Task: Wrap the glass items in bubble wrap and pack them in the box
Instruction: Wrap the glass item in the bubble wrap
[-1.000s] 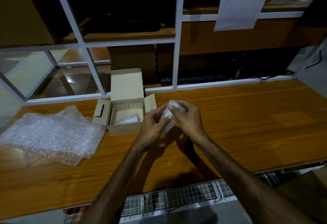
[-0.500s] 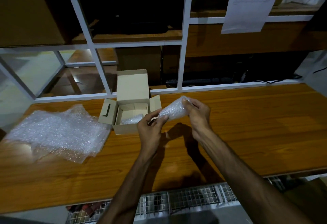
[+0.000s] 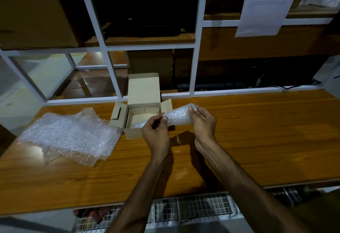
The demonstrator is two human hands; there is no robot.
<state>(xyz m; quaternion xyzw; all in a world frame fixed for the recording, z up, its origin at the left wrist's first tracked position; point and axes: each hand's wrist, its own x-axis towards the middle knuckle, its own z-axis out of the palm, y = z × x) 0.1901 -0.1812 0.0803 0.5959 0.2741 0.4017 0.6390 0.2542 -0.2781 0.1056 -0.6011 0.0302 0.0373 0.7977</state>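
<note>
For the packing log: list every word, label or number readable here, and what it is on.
Nothing reads clearly.
Paper sheet hung on the shelf frame: printed lines, too small and blurred.
Large cardboard box on the upper left shelf: dark print, blurred.
Small open box: no print visible.

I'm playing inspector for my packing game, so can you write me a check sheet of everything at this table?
Surface: wooden table, glossy.
Job's things: wrapped bundle held above the table beside the open cardboard box; another wrapped piece lies inside; spare bubble wrap sheets lie left of the box.
Clutter: nothing seen.
Grippers: left hand pinches the bundle's left end; right hand grips its right end.
Cables: dark cable behind the table.
Surroundings: white frame shelving, big carton, paper notice.
</note>
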